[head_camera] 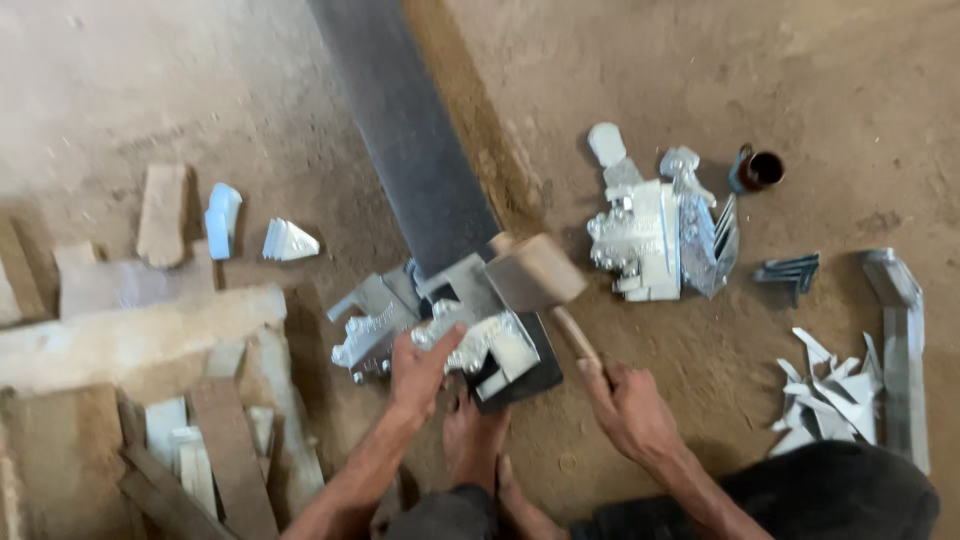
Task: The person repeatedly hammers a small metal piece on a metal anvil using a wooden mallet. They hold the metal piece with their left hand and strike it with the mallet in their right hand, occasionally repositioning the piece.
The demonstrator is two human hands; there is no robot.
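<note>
Foot (475,440): bare, just below the plate; a slipped casting could land on it.
Left hand (420,365): closed on the metal casting (470,335), pinning it to the dark plate (420,150); fingers near the strike.
Right hand (630,405): wrapped around the mallet (535,275) handle, head above the casting; a glancing blow risks your fingers.
</note>
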